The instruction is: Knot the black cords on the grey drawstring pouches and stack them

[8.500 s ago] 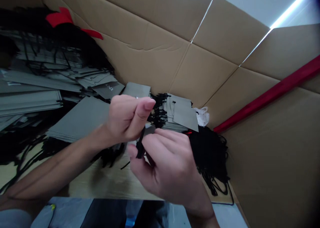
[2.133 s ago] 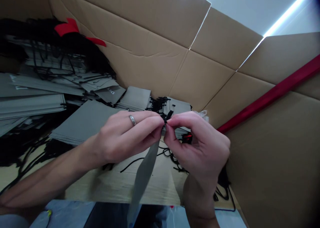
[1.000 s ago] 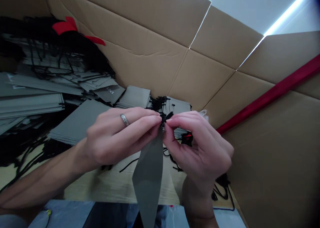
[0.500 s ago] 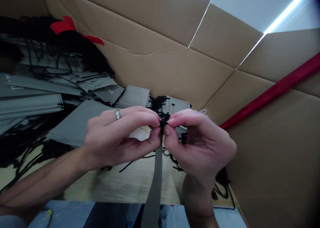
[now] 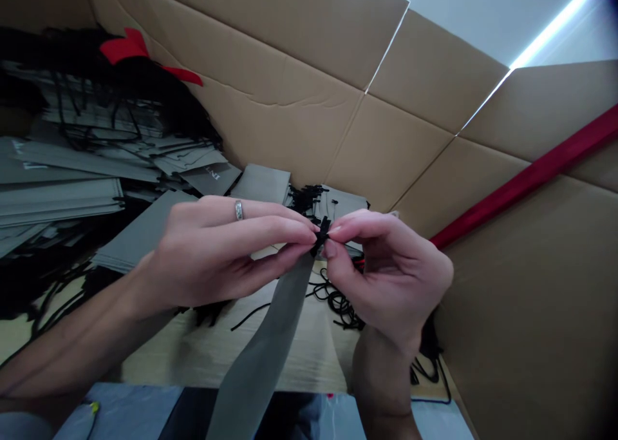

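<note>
My left hand (image 5: 217, 253), with a ring on one finger, pinches one side of a small black cord knot (image 5: 322, 232). Thumb and forefinger of my right hand (image 5: 389, 279) grip the cord's other side, so the fingertips of both hands nearly meet. From the knot a grey flat piece (image 5: 265, 356) hangs down toward my lap, seen at a slant; whether it is card or fabric I cannot tell. Its upper end is partly hidden behind my left fingers. Loose black cords (image 5: 340, 305) lie on the table just beyond my right hand.
Piles of grey flat pieces (image 5: 62, 198) with black cords fill the left side. More small stacks (image 5: 264, 181) stand against the cardboard wall (image 5: 270, 73). A red strip (image 5: 521, 176) runs down the right wall. The pale wooden table (image 5: 193, 356) lies below my hands.
The hanging grey piece has turned from nearly edge-on to show more of its face, its lower end swinging left. My left fingers have flattened and straightened; both hands stay at the knot.
</note>
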`<state>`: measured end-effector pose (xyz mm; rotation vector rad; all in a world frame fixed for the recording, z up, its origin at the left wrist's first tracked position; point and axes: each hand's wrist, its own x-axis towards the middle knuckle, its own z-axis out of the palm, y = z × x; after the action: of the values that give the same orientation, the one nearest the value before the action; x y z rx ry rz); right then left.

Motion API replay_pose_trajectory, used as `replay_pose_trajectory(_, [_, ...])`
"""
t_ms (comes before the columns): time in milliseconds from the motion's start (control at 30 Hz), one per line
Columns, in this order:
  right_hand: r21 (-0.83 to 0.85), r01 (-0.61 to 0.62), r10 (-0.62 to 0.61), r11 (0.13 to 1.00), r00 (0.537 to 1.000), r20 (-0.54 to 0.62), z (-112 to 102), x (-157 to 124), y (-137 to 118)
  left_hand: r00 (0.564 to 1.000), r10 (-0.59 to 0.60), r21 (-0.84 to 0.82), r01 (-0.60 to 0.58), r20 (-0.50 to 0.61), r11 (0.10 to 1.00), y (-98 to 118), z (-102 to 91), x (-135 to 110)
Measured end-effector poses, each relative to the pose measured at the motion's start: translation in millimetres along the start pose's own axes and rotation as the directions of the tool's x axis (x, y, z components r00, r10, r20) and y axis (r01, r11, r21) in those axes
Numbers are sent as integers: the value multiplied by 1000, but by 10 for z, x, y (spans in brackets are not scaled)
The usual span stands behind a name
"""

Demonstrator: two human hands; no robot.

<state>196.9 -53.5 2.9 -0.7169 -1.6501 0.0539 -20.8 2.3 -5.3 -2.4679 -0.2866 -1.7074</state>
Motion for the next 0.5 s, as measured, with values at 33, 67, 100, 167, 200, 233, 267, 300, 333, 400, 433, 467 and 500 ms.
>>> replay_pose_trajectory(33, [-11, 0, 0, 1000, 1000, -2, 0, -1, 2, 1000, 14, 27, -14, 14, 1000, 17, -8, -17])
replay_pose_trajectory(67, [-21, -1, 1, 1000, 1000, -3, 1, -2, 3, 999, 23, 49, -25, 29, 999, 35, -15, -37])
replay_pose_trajectory(100, [-30, -5, 5, 1000, 1000, -3, 2, -3, 4, 999, 28, 69, -30, 38, 997, 50, -21, -59])
replay_pose_trajectory(167, [-39, -9, 9, 999, 1000, 1, 4, -7, 1, 999, -2, 106, -2, 44, 994, 61, -32, -103])
replay_pose_trajectory(200, [-42, -8, 9, 999, 1000, 8, 3, -9, -2, 998, -24, 114, 18, 55, 993, 53, -34, -120])
replay_pose_trajectory(233, [-42, -7, 7, 999, 1000, 16, -1, -10, -6, 998, -34, 102, 27, 59, 994, 36, -34, -132])
replay_pose_trajectory(267, [-41, -4, 6, 999, 1000, 27, -7, -11, -8, 998, -35, 74, 30, 61, 997, 13, -31, -139])
replay_pose_trajectory(300, [-38, -3, 4, 999, 999, 39, -15, -10, -8, 998, -11, 24, 10, 54, 1000, -9, -25, -140])
replay_pose_trajectory(333, [-36, -1, 3, 999, 999, 54, -24, -8, -7, 999, 20, -27, -19, 45, 999, -26, -16, -137])
replay_pose_trajectory(400, [-33, 1, 2, 999, 997, 82, -42, -2, 4, 999, 40, -52, -39, 30, 998, -21, 5, -122])
replay_pose_trajectory(433, [-32, 3, 0, 999, 995, 95, -49, 2, 12, 999, 14, -14, -13, 32, 1000, 1, 16, -113])
replay_pose_trajectory(467, [-31, 8, -5, 999, 994, 105, -53, 7, 20, 999, -16, 38, 15, 31, 999, 33, 26, -103])
replay_pose_trajectory(500, [-31, 15, -12, 999, 994, 109, -54, 11, 28, 999, -41, 89, 38, 26, 995, 68, 35, -93])
